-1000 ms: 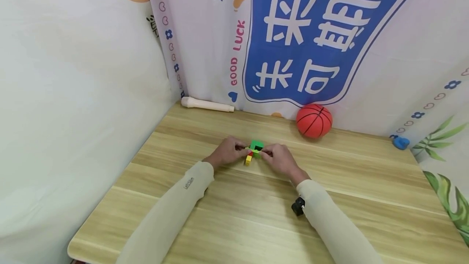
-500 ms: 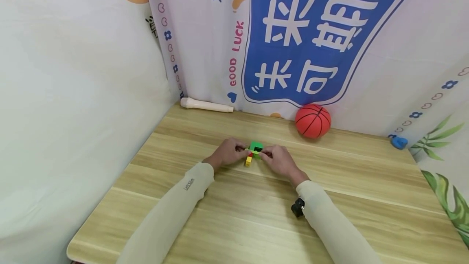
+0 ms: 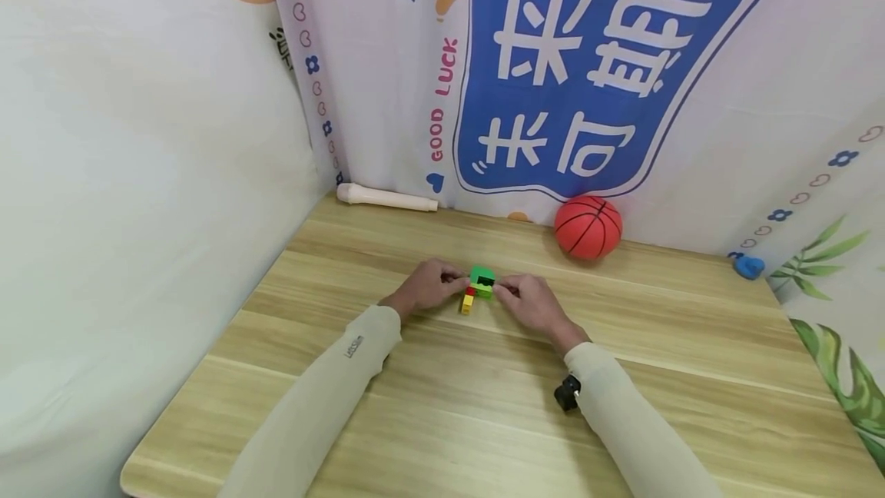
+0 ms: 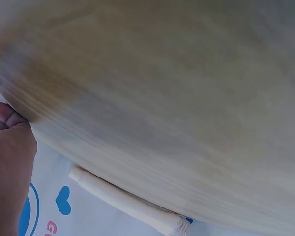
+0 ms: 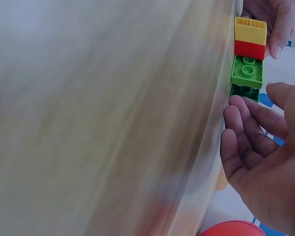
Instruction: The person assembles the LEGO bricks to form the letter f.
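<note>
A small cluster of toy building blocks stands on the table: a dark green block (image 3: 482, 273) at the back, a light green block (image 5: 247, 71), a red block (image 5: 250, 49) and a yellow block (image 5: 250, 30). My left hand (image 3: 434, 283) holds the left side of the cluster between thumb and fingers; its fingertips are partly hidden behind the blocks in the right wrist view. My right hand (image 3: 532, 300) is at the right side, its loosely bent fingers (image 5: 241, 132) touching the dark green block and its thumb apart from them. The left wrist view shows mostly table and my left hand (image 4: 10, 147).
A red toy basketball (image 3: 588, 227) lies at the back of the wooden table (image 3: 442, 406), right of the blocks. A white toy microphone (image 3: 387, 197) lies along the back left edge. A small blue object (image 3: 749, 267) sits at the far right corner. A printed cloth hangs behind.
The light green block, earlier slanted between both hands' fingertips, now sits lower against the dark green one, with more red showing. My hands have parted slightly, and the head view has shifted a little.
</note>
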A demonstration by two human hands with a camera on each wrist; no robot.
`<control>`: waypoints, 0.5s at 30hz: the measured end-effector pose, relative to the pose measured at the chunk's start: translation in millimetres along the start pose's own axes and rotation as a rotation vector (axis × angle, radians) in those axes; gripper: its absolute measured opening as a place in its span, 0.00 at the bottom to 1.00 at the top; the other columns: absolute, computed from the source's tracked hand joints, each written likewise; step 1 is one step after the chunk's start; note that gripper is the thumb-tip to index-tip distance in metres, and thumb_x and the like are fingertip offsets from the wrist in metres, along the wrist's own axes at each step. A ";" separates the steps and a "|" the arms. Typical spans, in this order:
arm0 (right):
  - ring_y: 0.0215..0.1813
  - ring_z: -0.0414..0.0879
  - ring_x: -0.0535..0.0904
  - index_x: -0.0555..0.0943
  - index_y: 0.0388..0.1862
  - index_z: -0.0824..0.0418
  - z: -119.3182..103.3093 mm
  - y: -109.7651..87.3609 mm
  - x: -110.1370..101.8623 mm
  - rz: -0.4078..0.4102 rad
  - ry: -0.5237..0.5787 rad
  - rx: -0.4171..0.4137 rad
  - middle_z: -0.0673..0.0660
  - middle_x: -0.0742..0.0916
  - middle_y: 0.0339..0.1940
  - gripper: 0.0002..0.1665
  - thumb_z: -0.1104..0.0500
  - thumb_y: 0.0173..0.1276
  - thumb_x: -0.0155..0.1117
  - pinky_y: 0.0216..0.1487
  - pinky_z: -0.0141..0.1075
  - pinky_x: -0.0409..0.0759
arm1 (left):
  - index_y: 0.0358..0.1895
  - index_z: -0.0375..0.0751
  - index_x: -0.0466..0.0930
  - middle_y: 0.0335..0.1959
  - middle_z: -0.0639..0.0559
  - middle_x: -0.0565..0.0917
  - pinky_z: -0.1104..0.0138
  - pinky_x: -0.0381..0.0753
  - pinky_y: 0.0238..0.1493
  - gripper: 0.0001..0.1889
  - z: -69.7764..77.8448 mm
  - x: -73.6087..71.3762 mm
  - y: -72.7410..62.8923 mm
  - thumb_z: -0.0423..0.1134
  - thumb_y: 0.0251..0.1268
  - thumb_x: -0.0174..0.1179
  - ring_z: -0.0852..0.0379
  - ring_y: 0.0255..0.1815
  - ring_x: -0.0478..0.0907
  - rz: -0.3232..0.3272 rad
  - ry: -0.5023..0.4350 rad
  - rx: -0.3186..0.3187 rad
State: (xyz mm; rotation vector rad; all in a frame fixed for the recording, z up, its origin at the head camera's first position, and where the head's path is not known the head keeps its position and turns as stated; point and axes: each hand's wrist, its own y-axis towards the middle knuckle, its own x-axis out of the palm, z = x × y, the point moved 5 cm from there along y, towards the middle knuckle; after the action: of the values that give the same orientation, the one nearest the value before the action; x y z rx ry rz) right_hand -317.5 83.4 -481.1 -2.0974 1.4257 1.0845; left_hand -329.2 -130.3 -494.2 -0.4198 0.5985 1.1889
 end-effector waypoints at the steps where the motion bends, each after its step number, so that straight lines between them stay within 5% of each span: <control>1: 0.60 0.53 0.87 0.90 0.58 0.62 1.0 -0.8 -0.9 0.001 -0.001 0.001 0.61 0.92 0.58 0.17 0.54 0.83 0.63 0.63 0.52 0.86 | 0.59 0.41 0.91 0.55 0.48 0.92 0.58 0.84 0.59 0.19 0.1 0.1 0.4 0.50 0.81 0.63 0.55 0.52 0.85 0.001 0.001 -0.001; 15: 0.50 0.48 0.85 0.91 0.57 0.61 14.7 -9.8 -5.3 0.020 -0.013 0.019 0.58 0.93 0.51 0.18 0.52 0.84 0.63 0.55 0.47 0.85 | 0.58 0.41 0.91 0.55 0.47 0.92 0.55 0.85 0.62 0.18 -3.3 3.6 3.6 0.50 0.80 0.63 0.53 0.55 0.86 -0.001 -0.002 0.000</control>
State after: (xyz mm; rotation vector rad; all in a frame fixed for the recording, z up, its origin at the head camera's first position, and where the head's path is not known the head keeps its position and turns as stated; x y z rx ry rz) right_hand -315.3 100.6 -487.2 -2.0637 1.4485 1.0853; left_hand -332.4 -128.5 -498.9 -0.4185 0.5966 1.1882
